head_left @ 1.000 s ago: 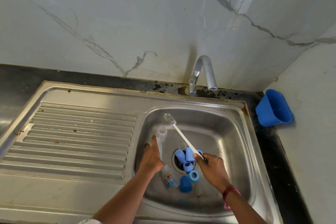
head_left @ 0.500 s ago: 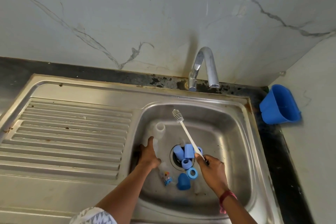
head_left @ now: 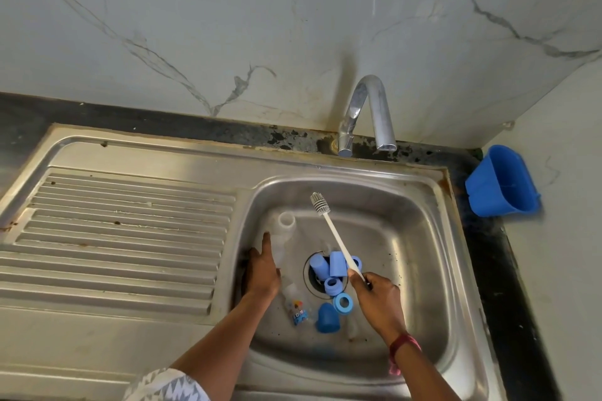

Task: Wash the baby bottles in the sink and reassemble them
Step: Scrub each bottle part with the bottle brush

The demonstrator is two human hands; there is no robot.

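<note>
Steel sink (head_left: 426, 238) — left hand (head_left: 262, 272) grips clear bottle (head_left: 286, 225), right hand (head_left: 379, 299) grips brush (head_left: 341, 242) — print on lying bottle (head_left: 296, 307) unreadable

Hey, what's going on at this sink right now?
A person is washing baby bottles. Their left hand holds a clear bottle tilted inside the sink. The right hand holds a white brush by its handle end, with the bristles raised and not yet in the bottle. Blue caps and rings lie around the drain, with a second bottle beside them. No water shows at the tap.
</note>
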